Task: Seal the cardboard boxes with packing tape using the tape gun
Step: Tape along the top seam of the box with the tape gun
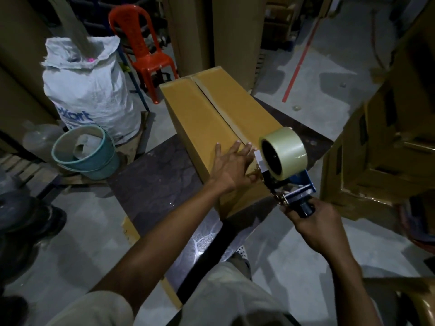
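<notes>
Left hand: your left hand [231, 167] lies spread flat on the cardboard box [213, 128], fingers straight beside its seam.
Right hand: your right hand [310, 222] grips the tape gun [286, 175] handle.
Tape gun: its front touches the box edge beside your left hand.

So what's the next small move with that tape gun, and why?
Probably press the tape gun onto the near end of the box and run it away along the centre seam. That seam looks bare and slightly gaping, the right hand grips the gun right at the near edge, and the left hand lies flat on the flaps.
</notes>
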